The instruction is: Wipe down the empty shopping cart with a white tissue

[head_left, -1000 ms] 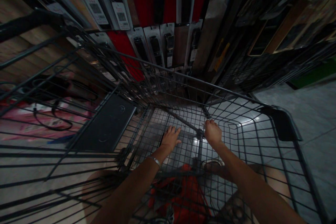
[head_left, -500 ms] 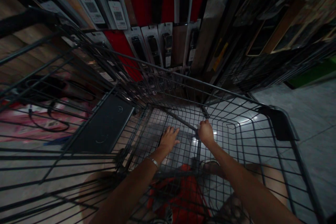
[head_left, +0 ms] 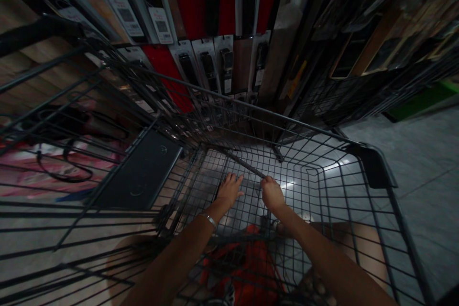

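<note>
Both of my arms reach down into a dark wire shopping cart (head_left: 324, 191). My left hand (head_left: 229, 189) lies palm down over the wire mesh of its base, fingers spread, holding nothing that I can see. A silvery bracelet (head_left: 209, 220) circles that wrist. To its right, my right hand (head_left: 273, 194) is closed into a fist low in the basket, close to the end of a dark bar (head_left: 244, 163) that runs along the base. Whether its fingers wrap a wire or some small thing is hidden.
A dark plastic panel (head_left: 138, 169) is fixed at the cart's left end. Packaged watches (head_left: 225, 64) hang on a display rack beyond the far side. Under the mesh, an orange-red item (head_left: 251, 267) shows between my legs. Pink packages (head_left: 68, 165) lie at left.
My right hand has shifted a little to the left and toward me, still closed. The left hand stays spread in nearly the same spot. The view has moved slightly.
</note>
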A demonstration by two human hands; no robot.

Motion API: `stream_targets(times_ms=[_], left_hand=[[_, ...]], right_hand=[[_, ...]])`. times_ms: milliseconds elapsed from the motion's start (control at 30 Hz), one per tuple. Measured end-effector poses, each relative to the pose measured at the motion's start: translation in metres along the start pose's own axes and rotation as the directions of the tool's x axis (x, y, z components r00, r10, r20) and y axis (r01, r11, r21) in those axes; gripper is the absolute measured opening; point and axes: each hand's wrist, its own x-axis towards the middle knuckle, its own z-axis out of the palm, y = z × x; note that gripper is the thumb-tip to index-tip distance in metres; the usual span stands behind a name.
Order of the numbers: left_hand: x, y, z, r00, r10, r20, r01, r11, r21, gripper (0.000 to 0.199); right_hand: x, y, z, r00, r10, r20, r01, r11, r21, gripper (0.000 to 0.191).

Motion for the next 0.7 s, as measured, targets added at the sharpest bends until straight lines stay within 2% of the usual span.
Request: stream_targets(times_ms=[133,233,333,433,500,600,700], left_hand=[[0.001,0.000,0.001,1.000,0.006,-0.016,-0.006,1.000,0.011,0.061],[0.001,0.001,-0.001,1.000,-0.005,-0.001,0.006,1.000,0.019,0.061],[0.000,0.002,-0.004,1.000,-0.013,0.024,0.013,1.000,0.020,0.062],[-0.001,0.003,-0.004,1.000,-0.008,0.024,0.007,1.000,0.017,0.062],[0.000,0.002,-0.003,1.000,-0.010,0.024,0.010,1.000,0.009,0.062],[0.002,0.000,0.000,0.999,-0.018,0.034,0.018,1.000,-0.005,0.063],[0.003,-0.001,0.002,0.999,-0.017,0.038,0.018,1.000,-0.017,0.064]], right_hand=[[-0.010,-0.008,0.001,0.994,-0.050,0.096,0.050,0.999,0.009,0.030],[-0.008,-0.013,-0.001,0.974,-0.143,0.177,0.134,0.989,0.058,0.027],[0.006,-0.012,-0.013,0.988,-0.129,0.079,0.113,0.977,0.180,0.029],[0.024,-0.003,-0.027,0.997,0.041,-0.059,-0.027,0.974,0.225,0.030],[0.033,0.003,-0.033,0.989,0.100,-0.107,-0.073,0.971,0.228,0.031],[0.040,0.008,-0.031,0.982,0.117,-0.150,-0.079,0.969,0.235,0.034],[0.042,0.006,-0.020,0.979,0.131,-0.156,-0.091,0.966,0.241,0.038]])
